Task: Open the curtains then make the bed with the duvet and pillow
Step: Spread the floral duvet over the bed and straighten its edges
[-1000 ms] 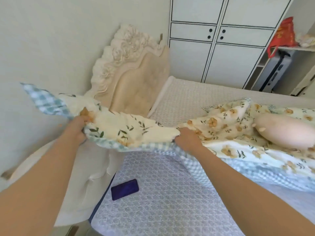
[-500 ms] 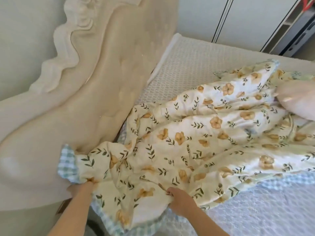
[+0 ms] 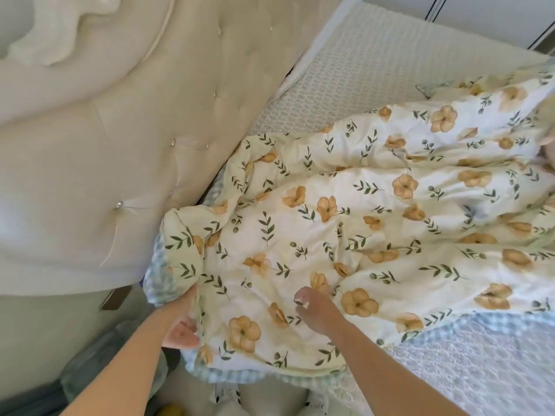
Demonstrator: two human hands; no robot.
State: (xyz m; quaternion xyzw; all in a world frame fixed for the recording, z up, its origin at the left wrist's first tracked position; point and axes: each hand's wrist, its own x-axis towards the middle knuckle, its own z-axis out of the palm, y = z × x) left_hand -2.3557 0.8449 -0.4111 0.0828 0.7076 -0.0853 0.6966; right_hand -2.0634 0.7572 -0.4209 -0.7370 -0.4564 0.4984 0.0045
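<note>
The floral duvet [image 3: 375, 211], cream with orange flowers and a blue checked underside, lies crumpled over the head end of the bed. Its corner sits against the headboard [image 3: 105, 145]. My left hand [image 3: 181, 325] grips the duvet's near edge by that corner, with its fingers hidden under the fabric. My right hand [image 3: 312, 307] rests on top of the duvet, fingers loosely bent and holding nothing. A sliver of the pink pillow [image 3: 549, 151] shows at the right edge, on the duvet.
The quilted mattress [image 3: 360, 70] is bare beyond the duvet and at the lower right [image 3: 480, 370]. White wardrobe doors [image 3: 486, 13] stand past the bed. Between the bed and the wall is a narrow gap of floor where I stand.
The duvet was held up stretched between both hands, then came down onto the bed by the headboard. My right hand has let go of it and my view has tilted down and closer.
</note>
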